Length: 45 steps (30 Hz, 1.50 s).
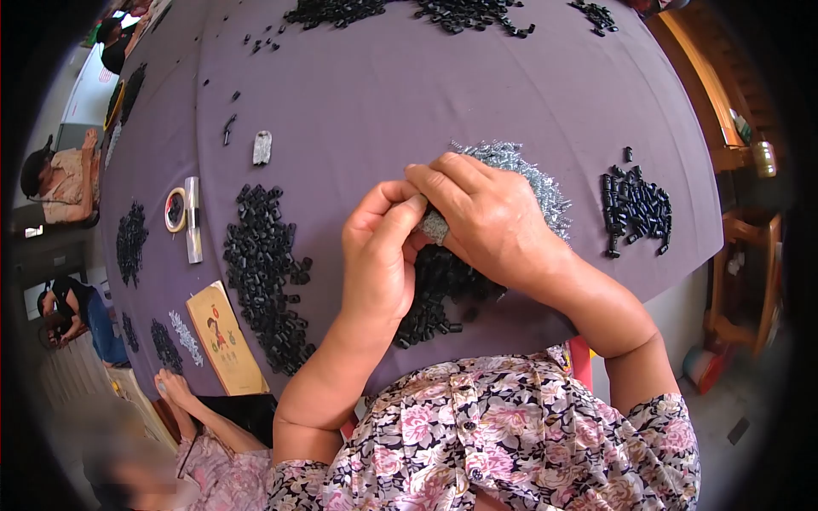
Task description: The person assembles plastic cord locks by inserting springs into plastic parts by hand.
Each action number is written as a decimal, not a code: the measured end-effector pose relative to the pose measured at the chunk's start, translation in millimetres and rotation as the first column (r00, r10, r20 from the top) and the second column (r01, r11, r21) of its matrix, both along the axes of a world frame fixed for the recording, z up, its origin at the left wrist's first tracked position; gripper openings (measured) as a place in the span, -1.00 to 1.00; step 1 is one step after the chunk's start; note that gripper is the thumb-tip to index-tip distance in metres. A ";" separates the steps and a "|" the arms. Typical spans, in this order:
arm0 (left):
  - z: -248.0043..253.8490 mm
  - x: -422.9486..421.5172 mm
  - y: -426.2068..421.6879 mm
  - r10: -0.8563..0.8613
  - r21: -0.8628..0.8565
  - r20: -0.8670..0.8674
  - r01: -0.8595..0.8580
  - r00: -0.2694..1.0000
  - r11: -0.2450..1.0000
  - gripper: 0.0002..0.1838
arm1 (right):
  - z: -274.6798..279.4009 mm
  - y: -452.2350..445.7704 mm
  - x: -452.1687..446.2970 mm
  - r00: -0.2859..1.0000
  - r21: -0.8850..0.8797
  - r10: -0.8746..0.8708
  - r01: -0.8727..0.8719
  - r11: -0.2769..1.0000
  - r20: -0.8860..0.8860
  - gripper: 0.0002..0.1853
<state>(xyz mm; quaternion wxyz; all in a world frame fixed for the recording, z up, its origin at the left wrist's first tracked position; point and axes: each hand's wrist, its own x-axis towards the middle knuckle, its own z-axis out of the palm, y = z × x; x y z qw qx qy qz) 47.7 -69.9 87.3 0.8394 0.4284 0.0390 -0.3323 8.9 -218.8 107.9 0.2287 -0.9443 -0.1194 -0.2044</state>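
My left hand (382, 247) and my right hand (486, 213) meet above the table, fingertips pinched closely together. A small grey, rough-looking piece (434, 226) shows between them; which hand holds it I cannot tell. Whatever lies between the fingertips is hidden by the fingers. Just behind my right hand spreads a heap of small silvery screws (545, 183). Under my wrists lies a pile of short black plastic parts (434, 311), partly covered by the hands. Another pile of black parts (264, 272) is left of my left hand.
Longer black parts (635, 209) lie at the right, and more heaps (464, 13) at the far side. Leftward are a grey tab (262, 147), a tape roll (175, 210), a clear tube (193, 221) and a yellow booklet (226, 341). Another person's hands (173, 385) are at lower left.
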 end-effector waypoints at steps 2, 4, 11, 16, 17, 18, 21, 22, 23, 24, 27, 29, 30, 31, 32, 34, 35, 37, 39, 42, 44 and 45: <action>2.8 1.5 0.9 -0.081 0.067 0.076 0.076 0.994 0.995 -0.80 | 0.4 -2.9 -1.1 1.000 0.016 0.004 -0.004 1.000 -0.012 -0.63; 6.0 4.6 2.2 -0.157 0.108 0.107 0.145 0.982 0.984 -0.76 | 2.0 -6.2 -1.4 0.999 0.029 0.015 -0.014 0.999 -0.033 -0.63; 17.9 14.0 2.1 -0.237 0.071 0.063 0.232 0.970 0.970 -0.70 | 4.4 -9.2 -0.7 0.995 0.183 0.039 -0.022 0.983 -0.090 -0.60; 13.7 9.5 -1.2 -0.193 0.111 0.087 0.183 0.977 0.977 -0.71 | -0.6 -9.3 -2.5 0.997 0.184 0.033 -0.018 0.983 -0.075 -0.60; 13.3 7.8 -0.7 -0.181 0.114 0.091 0.170 0.979 0.979 -0.71 | -1.4 -7.8 -3.3 0.997 0.180 0.028 -0.015 0.983 -0.071 -0.60; 13.9 5.8 -1.0 -0.170 0.116 0.095 0.159 0.981 0.980 -0.71 | -2.2 -6.6 -4.3 0.997 0.176 0.021 -0.009 0.984 -0.068 -0.60; 16.9 5.0 -5.1 -0.158 0.173 0.140 0.133 0.978 0.976 -0.71 | -7.9 -7.2 -2.8 0.999 0.134 0.021 -0.016 0.991 -0.037 -0.61; 14.8 5.2 -4.7 -0.169 0.181 0.155 0.140 0.973 0.973 -0.72 | -7.0 -7.0 -4.3 1.000 0.125 0.020 -0.017 0.992 -0.020 -0.64; 14.8 5.7 -4.7 -0.187 0.192 0.148 0.157 0.971 0.969 -0.72 | -7.4 -7.5 -5.5 1.000 0.112 0.024 -0.022 0.993 -0.017 -0.65; 15.4 6.0 -4.7 -0.204 0.204 0.141 0.174 0.969 0.963 -0.73 | -8.3 -8.3 -7.0 1.000 0.101 0.028 -0.026 0.995 -0.015 -0.66; 10.3 12.9 -2.6 -0.279 0.255 0.104 0.245 0.955 0.935 -0.73 | -11.9 -12.4 -5.4 0.998 0.077 0.057 -0.054 0.996 -0.036 -0.71; 7.5 16.5 0.2 -0.329 0.299 0.084 0.291 0.941 0.909 -0.73 | -14.6 -13.2 -7.1 0.996 0.068 0.066 -0.062 0.996 -0.059 -0.72; 9.7 18.1 1.1 -0.352 0.310 0.086 0.310 0.932 0.899 -0.73 | -15.0 -12.1 -6.7 0.997 0.078 0.059 -0.055 0.995 -0.057 -0.73; 13.6 17.9 -0.4 -0.348 0.311 0.089 0.306 0.933 0.900 -0.72 | -15.3 -12.7 -6.4 0.996 0.093 0.058 -0.052 0.994 -0.064 -0.71; 18.3 18.0 -2.0 -0.345 0.312 0.092 0.302 0.934 0.901 -0.72 | -15.5 -13.6 -6.1 0.996 0.109 0.056 -0.048 0.993 -0.071 -0.67; 19.3 18.4 -6.3 -0.317 0.283 0.101 0.278 0.943 0.918 -0.72 | -14.8 -16.3 -4.4 0.995 0.133 0.045 -0.033 0.991 -0.087 -0.61; 16.3 17.5 -8.4 -0.293 0.255 0.110 0.258 0.950 0.932 -0.71 | -14.3 -17.3 -3.9 0.995 0.142 0.034 -0.021 0.990 -0.090 -0.59; 14.2 14.5 -11.8 -0.245 0.225 0.105 0.216 0.964 0.950 -0.71 | -13.9 -18.0 -3.7 0.995 0.162 0.025 -0.009 0.987 -0.093 -0.54; 13.5 10.9 -17.1 -0.191 0.215 0.079 0.171 0.978 0.962 -0.71 | -14.3 -20.6 -2.9 0.995 0.177 0.032 -0.015 0.984 -0.096 -0.47; 11.3 12.4 -15.8 -0.205 0.197 0.068 0.188 0.976 0.962 -0.71 | -10.1 -21.2 -3.9 0.989 0.181 0.036 -0.009 0.983 -0.142 -0.40; 14.5 15.0 -13.9 -0.232 0.171 0.015 0.226 0.973 0.959 -0.72 | -9.5 -20.7 -5.1 0.986 0.191 0.041 -0.010 0.982 -0.163 -0.40; 15.6 16.2 -13.1 -0.245 0.158 -0.012 0.243 0.970 0.957 -0.72 | -9.6 -20.6 -5.4 0.984 0.196 0.046 -0.011 0.981 -0.174 -0.40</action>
